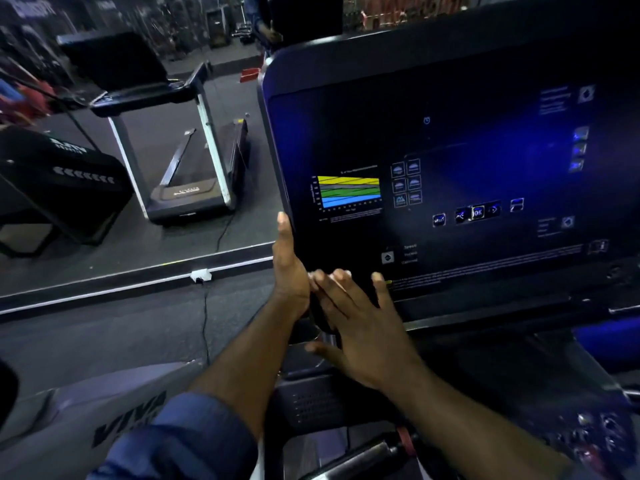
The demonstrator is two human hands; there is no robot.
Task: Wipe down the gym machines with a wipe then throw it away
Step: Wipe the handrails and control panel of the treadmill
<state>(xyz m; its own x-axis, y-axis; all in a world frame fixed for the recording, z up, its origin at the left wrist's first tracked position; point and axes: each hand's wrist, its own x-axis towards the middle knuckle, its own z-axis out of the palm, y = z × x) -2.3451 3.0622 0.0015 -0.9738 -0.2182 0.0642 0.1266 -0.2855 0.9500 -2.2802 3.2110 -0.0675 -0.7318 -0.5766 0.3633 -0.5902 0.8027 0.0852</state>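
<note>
Limp white wipe (334, 276) under flat, unclenched right hand (360, 327) likely needs palm pressure on glossy black console (450, 150); left hand (287, 258) released too.

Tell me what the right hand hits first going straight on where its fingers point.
Probably the left hand, held straight along the console at its left edge. The right hand has its fingertips aimed up-left, seemingly almost against it. Depth is unclear.

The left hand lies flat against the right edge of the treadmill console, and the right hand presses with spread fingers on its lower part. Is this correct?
Not quite. In the head view the left hand lies flat against the left edge of the treadmill console, not the right. The right hand does press with spread fingers on its lower part.
</note>
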